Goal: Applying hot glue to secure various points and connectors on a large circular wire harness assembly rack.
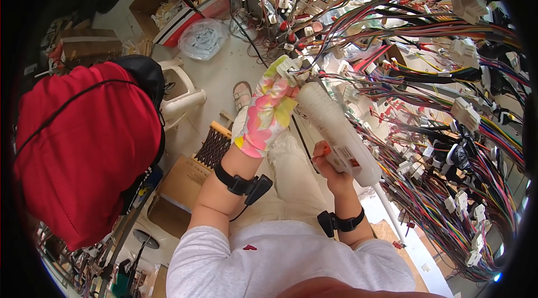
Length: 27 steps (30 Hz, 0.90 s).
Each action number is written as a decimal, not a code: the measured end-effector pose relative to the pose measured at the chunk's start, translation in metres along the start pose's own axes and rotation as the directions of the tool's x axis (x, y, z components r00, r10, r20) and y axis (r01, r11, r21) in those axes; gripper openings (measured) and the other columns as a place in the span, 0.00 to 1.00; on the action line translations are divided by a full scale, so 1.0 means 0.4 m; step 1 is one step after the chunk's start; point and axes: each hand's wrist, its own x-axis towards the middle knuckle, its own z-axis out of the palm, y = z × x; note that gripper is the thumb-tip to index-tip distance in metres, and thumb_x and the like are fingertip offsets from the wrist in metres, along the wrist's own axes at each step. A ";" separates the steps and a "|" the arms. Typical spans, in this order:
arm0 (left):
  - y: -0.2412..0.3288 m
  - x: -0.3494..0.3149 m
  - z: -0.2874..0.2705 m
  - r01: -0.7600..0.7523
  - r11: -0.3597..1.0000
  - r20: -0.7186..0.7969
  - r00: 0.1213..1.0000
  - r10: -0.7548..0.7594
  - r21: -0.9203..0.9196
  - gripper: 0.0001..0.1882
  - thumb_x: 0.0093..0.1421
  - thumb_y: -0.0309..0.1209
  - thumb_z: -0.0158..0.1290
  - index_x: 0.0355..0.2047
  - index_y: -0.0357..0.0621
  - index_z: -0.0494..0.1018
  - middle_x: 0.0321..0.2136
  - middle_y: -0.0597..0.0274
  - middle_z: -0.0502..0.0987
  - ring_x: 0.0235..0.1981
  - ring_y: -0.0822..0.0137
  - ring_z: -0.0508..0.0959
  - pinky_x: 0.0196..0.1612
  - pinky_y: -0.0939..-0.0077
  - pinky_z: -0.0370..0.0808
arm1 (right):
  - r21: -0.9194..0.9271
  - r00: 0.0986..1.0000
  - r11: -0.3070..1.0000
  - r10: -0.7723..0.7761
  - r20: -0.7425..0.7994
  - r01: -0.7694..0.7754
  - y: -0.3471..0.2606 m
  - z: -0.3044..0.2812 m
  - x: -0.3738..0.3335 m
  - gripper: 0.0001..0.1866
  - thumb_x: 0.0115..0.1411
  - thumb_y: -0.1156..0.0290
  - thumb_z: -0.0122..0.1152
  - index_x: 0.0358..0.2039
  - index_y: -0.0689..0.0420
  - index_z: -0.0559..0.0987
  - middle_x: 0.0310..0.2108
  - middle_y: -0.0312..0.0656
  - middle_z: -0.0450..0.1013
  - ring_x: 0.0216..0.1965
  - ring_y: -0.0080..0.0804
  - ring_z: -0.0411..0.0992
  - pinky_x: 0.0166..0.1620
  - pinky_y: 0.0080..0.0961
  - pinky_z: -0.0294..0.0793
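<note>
My left hand (pixel 281 86), covered by a pink, yellow and white floral sleeve, is closed at a white plug connector (pixel 288 69) on the edge of the wire bundles. My right hand (pixel 332 172) is lower and to the right, its fingers bent together, with orange-red at the fingertips. What it holds, if anything, I cannot make out. Beside it, partly overlapping it in view, slants a long translucent white object (pixel 330 121) with a label, its kind unclear. Coloured wire harnesses (pixel 392 82) with white connectors spread out to the right of both hands.
A red cloth-covered thing (pixel 89 152) fills the left side, next to a pale plastic chair (pixel 182 93). Cardboard boxes (pixel 182 186) stand on the floor. Farther off lies a clear bag (pixel 204 38) of small parts. A white pole (pixel 389 211) slants at the lower right.
</note>
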 end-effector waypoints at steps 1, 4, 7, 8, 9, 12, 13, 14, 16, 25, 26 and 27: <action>-0.001 0.000 0.001 0.004 1.000 -0.024 1.000 -0.004 0.022 0.23 0.62 0.28 0.50 0.58 0.45 0.61 0.55 0.56 0.67 0.57 0.58 0.68 0.56 0.64 0.69 | 0.027 1.000 1.000 -0.003 -0.008 0.003 0.000 0.000 -0.001 0.17 0.52 0.88 0.56 0.43 0.58 0.73 0.33 0.35 0.71 0.35 0.22 0.69 0.37 0.19 0.71; -0.001 -0.001 0.006 0.000 0.999 0.015 1.000 0.001 -0.049 0.23 0.62 0.27 0.50 0.58 0.45 0.61 0.56 0.56 0.67 0.57 0.58 0.68 0.56 0.64 0.69 | -0.006 1.000 1.000 0.012 -0.019 -0.012 -0.009 0.005 0.000 0.18 0.52 0.88 0.56 0.43 0.58 0.72 0.33 0.35 0.71 0.35 0.22 0.69 0.36 0.19 0.71; -0.004 0.001 -0.001 0.000 1.000 0.000 1.000 0.000 -0.011 0.23 0.62 0.27 0.50 0.58 0.45 0.61 0.55 0.56 0.67 0.57 0.58 0.67 0.57 0.64 0.68 | 0.000 1.000 1.000 -0.005 0.006 0.005 0.003 -0.001 0.001 0.18 0.52 0.88 0.55 0.44 0.58 0.72 0.33 0.35 0.71 0.35 0.22 0.69 0.36 0.19 0.71; -0.003 0.001 0.001 0.000 1.000 0.000 1.000 0.000 -0.011 0.23 0.62 0.27 0.50 0.58 0.45 0.61 0.55 0.56 0.67 0.57 0.58 0.67 0.57 0.64 0.68 | 0.000 1.000 1.000 -0.005 0.006 0.005 0.001 0.002 0.001 0.18 0.52 0.88 0.55 0.44 0.58 0.72 0.33 0.35 0.71 0.35 0.22 0.69 0.36 0.19 0.71; -0.002 0.000 0.003 0.006 0.999 0.006 1.000 -0.006 -0.037 0.23 0.62 0.27 0.50 0.58 0.45 0.61 0.55 0.56 0.67 0.57 0.58 0.68 0.57 0.64 0.68 | 0.023 1.000 1.000 -0.005 -0.012 0.005 -0.005 0.009 0.002 0.19 0.52 0.88 0.56 0.44 0.58 0.72 0.33 0.35 0.71 0.34 0.22 0.69 0.35 0.19 0.71; -0.004 0.001 -0.002 0.010 0.998 0.005 1.000 -0.010 -0.055 0.23 0.62 0.27 0.51 0.57 0.45 0.61 0.55 0.57 0.68 0.57 0.58 0.68 0.58 0.63 0.67 | 0.045 1.000 0.999 -0.001 -0.029 0.003 -0.009 0.013 0.003 0.19 0.52 0.88 0.56 0.45 0.58 0.72 0.34 0.35 0.71 0.34 0.22 0.69 0.35 0.19 0.71; -0.005 0.002 -0.004 0.010 0.999 0.000 1.000 -0.010 -0.047 0.23 0.62 0.27 0.51 0.57 0.45 0.62 0.55 0.57 0.68 0.57 0.58 0.68 0.58 0.63 0.67 | 0.044 1.000 0.999 0.001 -0.031 0.000 -0.009 0.012 0.003 0.19 0.52 0.88 0.55 0.45 0.58 0.72 0.34 0.35 0.71 0.35 0.22 0.69 0.35 0.19 0.71; -0.004 0.002 -0.001 0.010 0.999 0.000 1.000 -0.010 -0.047 0.23 0.62 0.27 0.51 0.57 0.45 0.62 0.55 0.57 0.68 0.57 0.58 0.68 0.58 0.63 0.67 | 0.044 1.000 0.999 0.001 -0.031 0.000 -0.008 0.010 0.003 0.19 0.52 0.88 0.55 0.45 0.58 0.72 0.34 0.35 0.71 0.35 0.22 0.69 0.35 0.19 0.71; -0.001 0.000 0.007 0.010 0.998 0.022 1.000 -0.008 -0.065 0.23 0.61 0.26 0.51 0.57 0.45 0.62 0.54 0.57 0.68 0.57 0.59 0.68 0.58 0.63 0.66 | 0.039 1.000 0.999 -0.008 -0.015 0.009 -0.004 0.008 0.004 0.20 0.52 0.89 0.55 0.45 0.58 0.72 0.34 0.36 0.71 0.35 0.22 0.69 0.35 0.19 0.71; -0.009 -0.001 0.004 -0.044 0.999 0.001 0.999 0.044 -0.012 0.24 0.61 0.25 0.51 0.57 0.45 0.61 0.55 0.56 0.67 0.56 0.58 0.68 0.58 0.63 0.66 | 0.064 1.000 0.998 0.020 -0.009 -0.019 -0.014 0.010 -0.001 0.19 0.53 0.89 0.55 0.44 0.58 0.71 0.34 0.36 0.70 0.36 0.22 0.69 0.37 0.20 0.71; -0.010 0.000 0.002 -0.043 0.999 0.001 0.999 0.043 -0.013 0.24 0.61 0.25 0.51 0.57 0.45 0.61 0.55 0.56 0.67 0.56 0.58 0.68 0.58 0.63 0.66 | 0.063 1.000 0.998 0.020 -0.010 -0.019 -0.013 0.008 -0.003 0.19 0.53 0.89 0.55 0.44 0.58 0.71 0.34 0.36 0.70 0.36 0.22 0.69 0.37 0.20 0.71; -0.010 0.003 0.000 -0.033 0.999 -0.001 0.999 0.033 -0.027 0.24 0.61 0.25 0.51 0.58 0.45 0.61 0.55 0.56 0.67 0.56 0.58 0.68 0.59 0.63 0.66 | 0.068 1.000 0.998 0.007 -0.005 -0.007 -0.012 0.005 -0.004 0.18 0.53 0.88 0.55 0.44 0.58 0.71 0.34 0.36 0.70 0.36 0.22 0.69 0.38 0.20 0.71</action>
